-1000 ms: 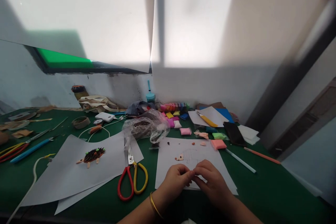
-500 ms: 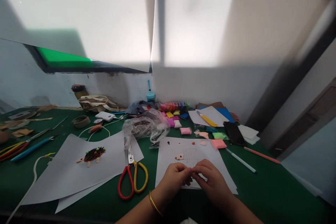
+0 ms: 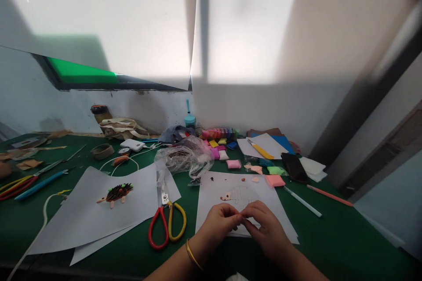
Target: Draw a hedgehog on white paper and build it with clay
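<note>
My left hand (image 3: 221,221) and my right hand (image 3: 262,224) meet at the fingertips over a white sheet of paper (image 3: 207,204). Both are closed in a pinch; whatever sits between the fingers is too small or hidden to make out. Just beyond them the sheet bears a pencil-drawn hedgehog outline (image 3: 243,193), whose face (image 3: 226,196) is filled with peach clay. Small bits of clay lie along the sheet's far edge, among them a brown ball (image 3: 243,179) and a peach piece (image 3: 255,179). A pink clay packet (image 3: 275,181) rests at its far right corner.
Red-and-yellow-handled scissors (image 3: 167,224) lie left of my hands. Further left, a finished hedgehog (image 3: 119,193) sits on other paper. A plastic bag (image 3: 184,158), clay packets (image 3: 234,164), a yellow cutter (image 3: 262,150), a phone (image 3: 294,167) and a white pen (image 3: 302,201) surround the sheet.
My fingers have shifted slightly where they meet, the left hand's fingers curling a little closer. The view has moved very slightly; the objects on the table stay put.
</note>
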The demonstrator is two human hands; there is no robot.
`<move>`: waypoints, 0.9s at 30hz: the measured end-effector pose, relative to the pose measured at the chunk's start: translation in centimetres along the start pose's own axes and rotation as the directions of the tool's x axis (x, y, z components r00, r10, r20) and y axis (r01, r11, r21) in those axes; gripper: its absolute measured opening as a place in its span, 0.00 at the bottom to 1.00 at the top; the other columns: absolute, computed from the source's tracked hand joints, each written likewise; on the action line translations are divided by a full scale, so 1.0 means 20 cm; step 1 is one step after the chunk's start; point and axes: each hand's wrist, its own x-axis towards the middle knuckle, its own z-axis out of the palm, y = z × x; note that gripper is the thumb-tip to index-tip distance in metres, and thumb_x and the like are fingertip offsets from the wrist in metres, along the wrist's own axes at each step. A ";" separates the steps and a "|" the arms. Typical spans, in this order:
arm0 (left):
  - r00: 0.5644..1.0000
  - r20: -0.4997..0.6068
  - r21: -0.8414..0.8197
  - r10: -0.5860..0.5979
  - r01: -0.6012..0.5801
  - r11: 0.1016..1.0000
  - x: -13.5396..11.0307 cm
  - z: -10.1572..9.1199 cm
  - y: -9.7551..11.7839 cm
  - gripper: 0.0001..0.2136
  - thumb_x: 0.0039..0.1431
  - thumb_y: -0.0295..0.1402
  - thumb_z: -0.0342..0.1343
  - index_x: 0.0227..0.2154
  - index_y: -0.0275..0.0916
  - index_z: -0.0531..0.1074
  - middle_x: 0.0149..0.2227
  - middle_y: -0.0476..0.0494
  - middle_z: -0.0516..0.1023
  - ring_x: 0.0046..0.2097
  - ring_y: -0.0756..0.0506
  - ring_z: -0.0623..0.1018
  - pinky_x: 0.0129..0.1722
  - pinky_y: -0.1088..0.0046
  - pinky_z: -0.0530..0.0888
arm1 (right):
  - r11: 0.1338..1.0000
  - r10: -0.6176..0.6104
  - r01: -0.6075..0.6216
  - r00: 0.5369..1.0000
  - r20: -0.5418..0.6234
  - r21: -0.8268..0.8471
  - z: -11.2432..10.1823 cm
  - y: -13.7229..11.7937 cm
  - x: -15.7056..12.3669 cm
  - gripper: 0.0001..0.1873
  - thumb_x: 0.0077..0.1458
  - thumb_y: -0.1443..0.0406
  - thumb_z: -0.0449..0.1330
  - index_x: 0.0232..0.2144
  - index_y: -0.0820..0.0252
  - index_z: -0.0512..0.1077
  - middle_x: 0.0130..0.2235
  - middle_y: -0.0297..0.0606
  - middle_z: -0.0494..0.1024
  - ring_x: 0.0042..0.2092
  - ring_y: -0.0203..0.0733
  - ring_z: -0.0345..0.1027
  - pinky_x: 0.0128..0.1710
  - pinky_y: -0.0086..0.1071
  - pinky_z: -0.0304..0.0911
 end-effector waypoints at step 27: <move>0.994 -0.112 -0.118 0.011 -0.025 0.993 0.00 -0.10 0.04 0.19 0.45 0.46 0.65 0.30 0.33 0.74 0.27 0.47 0.73 0.28 0.50 0.69 0.31 0.73 0.64 | 0.736 0.359 -0.362 0.925 -0.123 -0.573 -0.32 0.53 0.09 0.18 0.57 0.63 0.51 0.42 0.58 0.78 0.43 0.45 0.79 0.46 0.53 0.69 0.44 0.42 0.63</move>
